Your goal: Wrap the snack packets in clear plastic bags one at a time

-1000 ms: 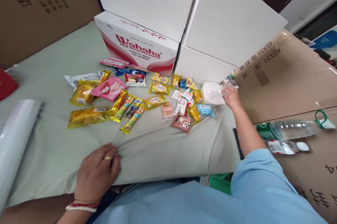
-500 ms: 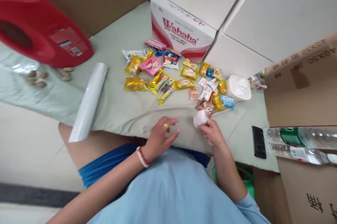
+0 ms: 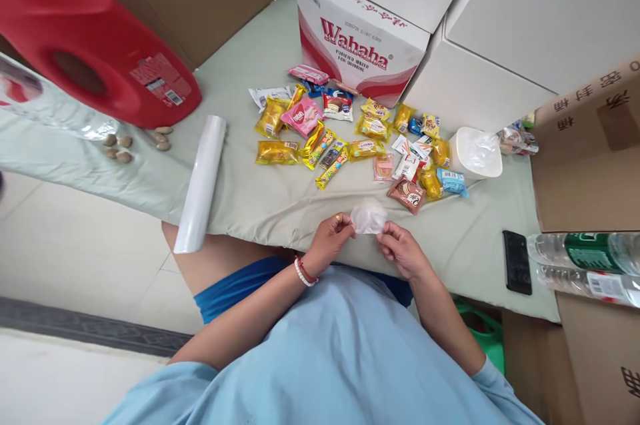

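Note:
Between my two hands, just above the table's front part, is a small, thin, whitish plastic bag [image 3: 369, 216], see-through in places. My left hand [image 3: 333, 236] pinches its left corner between thumb and fingers. At its right corner, my right hand [image 3: 401, 248] grips the edge in the same way. A brown snack packet [image 3: 407, 194] lies just beyond my right hand. Several yellow-wrapped snacks [image 3: 278, 152] and a pink packet [image 3: 303, 116] are spread farther back. A white tub [image 3: 476, 153] with clear plastic inside stands to the right of them.
A red jug [image 3: 115, 45] and a white roll [image 3: 201, 185] are on the left, near several walnut-like pieces [image 3: 117, 148]. A Wahaha carton [image 3: 360, 45] stands behind the snacks. A black phone [image 3: 517, 262] and two plastic bottles [image 3: 590, 252] lie on the right.
My left hand has moved right and taken hold of the bag's left corner. The bag, earlier bunched in my right hand alone, is now spread between both hands.

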A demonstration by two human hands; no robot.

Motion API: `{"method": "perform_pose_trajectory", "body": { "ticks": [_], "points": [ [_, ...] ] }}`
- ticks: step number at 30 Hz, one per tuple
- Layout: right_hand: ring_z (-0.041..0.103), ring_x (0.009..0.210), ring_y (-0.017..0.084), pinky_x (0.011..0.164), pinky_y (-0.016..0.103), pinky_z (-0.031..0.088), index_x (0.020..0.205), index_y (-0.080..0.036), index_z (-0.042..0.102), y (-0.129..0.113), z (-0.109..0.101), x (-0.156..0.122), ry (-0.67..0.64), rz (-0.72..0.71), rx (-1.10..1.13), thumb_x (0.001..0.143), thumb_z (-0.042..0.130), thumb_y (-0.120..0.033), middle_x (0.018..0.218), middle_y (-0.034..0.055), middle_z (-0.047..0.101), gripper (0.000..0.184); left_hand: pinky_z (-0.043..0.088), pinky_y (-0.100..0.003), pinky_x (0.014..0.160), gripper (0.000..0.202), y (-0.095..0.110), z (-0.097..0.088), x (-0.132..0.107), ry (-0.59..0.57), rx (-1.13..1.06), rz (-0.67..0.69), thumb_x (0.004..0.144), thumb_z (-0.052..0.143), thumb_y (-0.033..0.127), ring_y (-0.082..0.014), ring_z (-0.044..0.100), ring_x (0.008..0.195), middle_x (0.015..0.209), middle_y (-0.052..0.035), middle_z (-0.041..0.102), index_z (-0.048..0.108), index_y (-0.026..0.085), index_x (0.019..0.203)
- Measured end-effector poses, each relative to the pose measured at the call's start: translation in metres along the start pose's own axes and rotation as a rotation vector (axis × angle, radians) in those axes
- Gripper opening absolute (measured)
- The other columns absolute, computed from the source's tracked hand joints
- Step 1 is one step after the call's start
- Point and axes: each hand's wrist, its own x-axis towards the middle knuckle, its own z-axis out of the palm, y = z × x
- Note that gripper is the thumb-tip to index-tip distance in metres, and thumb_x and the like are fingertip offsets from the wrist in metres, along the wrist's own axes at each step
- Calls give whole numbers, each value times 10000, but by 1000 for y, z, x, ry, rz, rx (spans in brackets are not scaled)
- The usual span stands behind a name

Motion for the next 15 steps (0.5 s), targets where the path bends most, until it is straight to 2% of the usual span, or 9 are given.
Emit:
{"method": "perform_pose_trajectory", "body": {
  "ticks": [2,3,4,5,7,10,13,15],
  "points": [
    [531,691,139,534,229,441,976,-244,663,-3,4,5,45,-135,-39,742,815,-484,851,4,637,368,413,-278,702,226,5,1,-1,7,-48,38,768,738,365,-137,524,690,708,21,601,588,203,720],
    [579,788,161,598,252,495,1066,-260,669,-5,6,8,67,-189,-46,750,819,-507,985,30,672,428,417,-279,722,220,8,1,-2,-3,-71,62,758,744,344,-137,523,714,733,16,604,586,200,705],
    [600,852,176,642,270,519,1134,-274,665,-6,7,11,75,-219,-46,748,828,-523,1072,43,681,487,422,-281,744,213,10,1,-2,-24,-97,82,750,748,325,-138,527,739,757,10,611,588,197,693],
    [604,862,181,654,276,519,1158,-275,668,-8,8,13,68,-226,-44,742,837,-535,1077,45,686,518,423,-281,755,206,12,0,-3,-51,-131,90,741,751,307,-139,529,755,772,5,617,590,193,680],
    [564,744,161,607,266,471,1071,-246,705,-9,7,17,35,-198,-39,723,856,-548,889,18,670,485,418,-272,732,199,13,-1,-4,-93,-236,54,708,753,278,-132,518,738,748,8,601,583,190,651],
    [440,584,120,540,255,382,870,-215,713,-7,4,20,36,-163,-7,703,867,-559,650,-41,546,412,411,-251,661,223,13,-4,-3,-90,-387,-72,653,774,284,-112,493,660,684,28,550,573,191,658],
    [429,574,112,538,250,361,849,-214,713,-4,4,19,63,-202,-30,720,856,-544,652,-45,556,381,442,-260,637,302,11,-6,0,-66,-385,-144,746,771,455,-126,538,651,730,18,598,620,202,811],
    [462,602,122,568,256,383,869,-219,728,-3,4,19,29,-246,-106,769,819,-527,679,-35,589,337,446,-266,622,392,10,-7,3,-47,-326,-168,791,758,561,-139,562,663,781,9,640,651,208,925]
  ]
}}
